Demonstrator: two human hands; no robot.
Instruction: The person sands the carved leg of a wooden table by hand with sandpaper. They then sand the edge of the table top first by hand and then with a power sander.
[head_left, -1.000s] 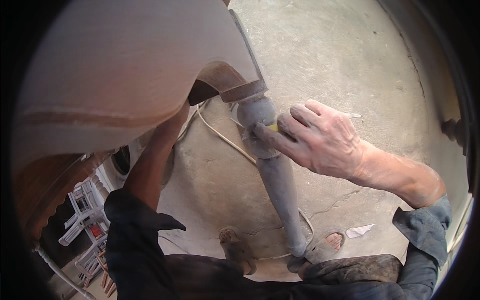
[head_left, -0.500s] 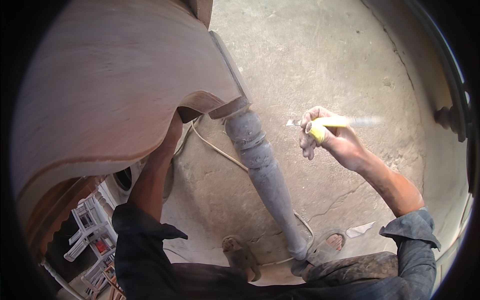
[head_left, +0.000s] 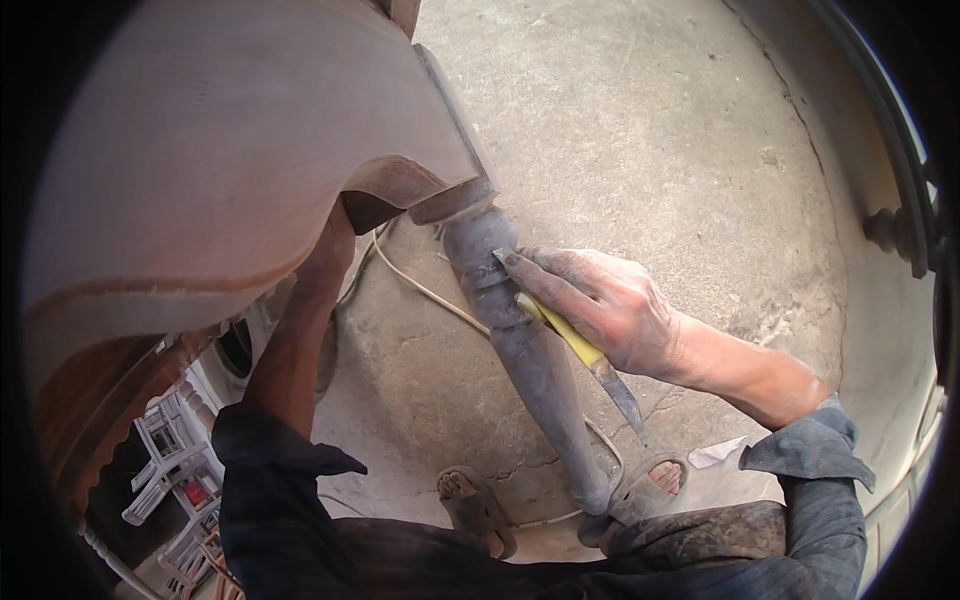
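The grey turned leg (head_left: 545, 375) slants from the corner of a curved panel (head_left: 250, 170) at 11 o'clock down to its narrow end at 5 o'clock, close beside the right sandal (head_left: 632, 495). Reckoned from the leg's middle, the right hand (head_left: 615, 310) lies at 2 o'clock, its fingers closed on a yellow-handled tool (head_left: 572, 335) whose blade points to 5 o'clock, away from the leg, seemingly to leave the fingertips free at the bulb-shaped upper turning. A small metal edge (head_left: 502, 257) shows there too; whether it belongs to the same tool, I cannot tell. The left hand (head_left: 333, 238) reaches behind the panel at 10 o'clock, probably to steady it; its grip is hidden, so I cannot tell its state. A pale cable (head_left: 430, 288) passes behind the leg on the floor (head_left: 640, 140). Farther out, a white scrap (head_left: 715, 453) lies at 4 o'clock and white frames (head_left: 175, 440) at 9 o'clock.
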